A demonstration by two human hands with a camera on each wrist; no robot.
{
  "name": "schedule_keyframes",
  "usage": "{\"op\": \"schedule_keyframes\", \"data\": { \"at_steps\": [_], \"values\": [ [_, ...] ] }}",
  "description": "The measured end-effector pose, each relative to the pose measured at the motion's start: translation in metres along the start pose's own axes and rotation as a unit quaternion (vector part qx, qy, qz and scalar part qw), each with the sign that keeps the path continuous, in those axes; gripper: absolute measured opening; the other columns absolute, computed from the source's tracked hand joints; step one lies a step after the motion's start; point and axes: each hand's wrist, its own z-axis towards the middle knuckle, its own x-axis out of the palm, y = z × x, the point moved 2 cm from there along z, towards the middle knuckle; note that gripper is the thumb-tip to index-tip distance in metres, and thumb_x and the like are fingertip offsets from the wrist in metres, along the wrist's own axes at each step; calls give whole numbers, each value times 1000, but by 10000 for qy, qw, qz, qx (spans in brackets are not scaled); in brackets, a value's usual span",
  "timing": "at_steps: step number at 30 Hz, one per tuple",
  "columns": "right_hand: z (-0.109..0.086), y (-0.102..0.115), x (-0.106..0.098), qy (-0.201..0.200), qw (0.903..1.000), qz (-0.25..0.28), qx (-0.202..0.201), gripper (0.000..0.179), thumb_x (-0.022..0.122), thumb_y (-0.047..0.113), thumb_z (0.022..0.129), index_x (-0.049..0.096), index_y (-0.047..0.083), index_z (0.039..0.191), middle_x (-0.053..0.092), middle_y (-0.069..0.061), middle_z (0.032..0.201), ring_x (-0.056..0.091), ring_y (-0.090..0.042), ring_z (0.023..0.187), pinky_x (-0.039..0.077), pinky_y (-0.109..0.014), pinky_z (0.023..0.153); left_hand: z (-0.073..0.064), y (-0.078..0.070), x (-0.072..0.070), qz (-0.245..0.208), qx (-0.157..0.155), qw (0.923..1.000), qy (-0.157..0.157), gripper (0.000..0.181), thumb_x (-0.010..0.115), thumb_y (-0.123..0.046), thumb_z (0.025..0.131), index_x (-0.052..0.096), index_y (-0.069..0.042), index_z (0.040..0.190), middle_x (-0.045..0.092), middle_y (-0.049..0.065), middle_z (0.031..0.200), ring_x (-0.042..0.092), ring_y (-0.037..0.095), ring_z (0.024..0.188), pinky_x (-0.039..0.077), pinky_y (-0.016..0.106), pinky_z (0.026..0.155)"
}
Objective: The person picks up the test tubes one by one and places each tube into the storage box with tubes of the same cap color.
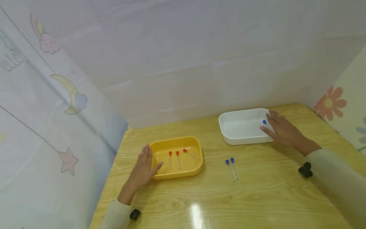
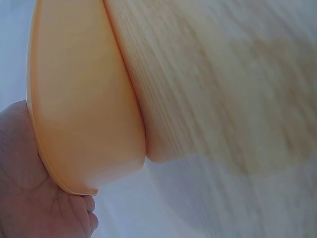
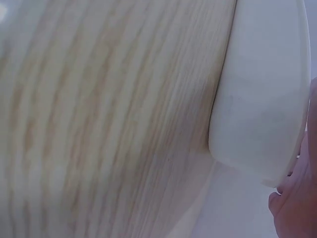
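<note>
My left hand [image 1: 140,170] rests on the left end of a yellow tray [image 1: 197,171], fingers straight along its side and thumb over the near rim. Three thin clear tubes with red caps [image 1: 177,153] lie inside this tray. At the right end of a white tray [image 1: 228,138], my right hand [image 1: 281,128] lies over the rim with its fingers extended. A blue cap [image 1: 264,122] shows in there beside the thumb, the rest of that piece being hard to see. Both wrist views show a palm against the tray's rim.
Two thin clear tubes with blue caps [image 1: 232,160] lie side by side on the wooden table [image 1: 177,203], between the trays and closer to me. Pale cloth [image 1: 183,73] hangs behind the table, and printed cloth [image 1: 34,127] hangs along the left side.
</note>
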Motion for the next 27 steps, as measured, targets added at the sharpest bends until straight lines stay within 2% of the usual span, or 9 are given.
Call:
{"op": "schedule_keyframes", "data": {
  "at_steps": [8,14,27],
  "values": [
    [3,-3,2,279,9992,156,225,89,43,49,107,3,-14,156,-10,-30,164,-8,-48,151,-5,-60,121,1,1,1,28,7,10000,50,93,45,-57,105,5,9,158,-7,20,167,-5,36,155,5,58,122],
    [5,-4,4,363,9986,262,290,91,43,51,107,1,-13,156,-16,-25,165,-11,-47,151,-5,-62,120,0,1,1,10,22,10000,-28,94,46,-57,104,7,10,158,-5,22,167,-4,36,155,7,58,122],
    [4,-3,6,508,9975,273,419,95,41,55,106,-4,-13,155,-13,-32,163,-12,-48,150,-5,-62,119,0,1,0,57,34,10000,-16,94,46,-56,104,5,9,158,-7,20,167,-6,36,155,6,58,122]
  ]
}}
